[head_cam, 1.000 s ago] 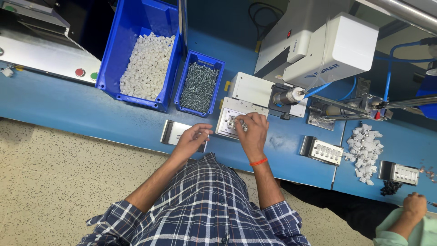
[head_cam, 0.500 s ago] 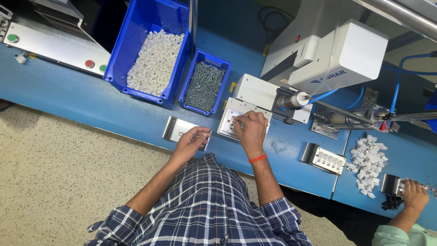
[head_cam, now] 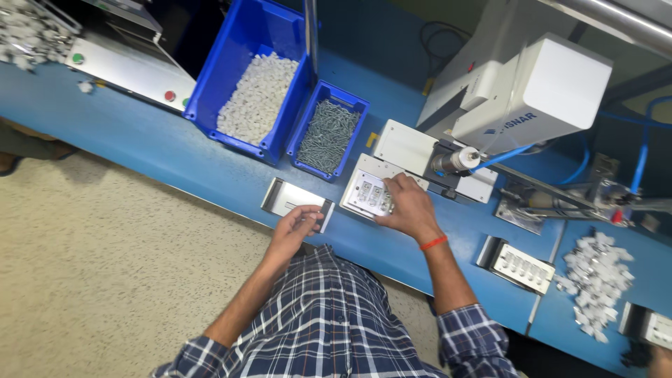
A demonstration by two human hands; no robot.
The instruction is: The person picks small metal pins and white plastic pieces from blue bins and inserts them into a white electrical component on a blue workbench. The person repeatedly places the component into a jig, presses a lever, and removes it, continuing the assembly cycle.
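Shifted since a second ago: left hand (head_cam: 297,225) now down at the near right corner of the empty metal tray (head_cam: 297,201), no longer hovering beside the white fixture plate (head_cam: 372,194); right hand (head_cam: 409,208) in much the same spot on that plate. Left hand curled over the tray's edge, fingers bent, touching it; whether anything small sits pinched inside cannot be told. Right hand spread flat-ish on the plate's right side, fingertips pressing on or near the seated parts, nothing visibly gripped.

Further out on the blue bench (head_cam: 168,157): small blue bin of screws (head_cam: 327,136) just behind the plate, large blue bin of white plastic pieces (head_cam: 257,98) to its left, white machine housing (head_cam: 521,94) with its nozzle close beside the right hand. Second loaded tray (head_cam: 519,264) and loose pile of white parts (head_cam: 595,276) off to the right.

Likely trouble: a fingertip nudging a seated part askew, since the hand covers the plate's edge; knuckles catching the nozzle, being so near; tray sliding off the bench's front edge under the left hand's pull.
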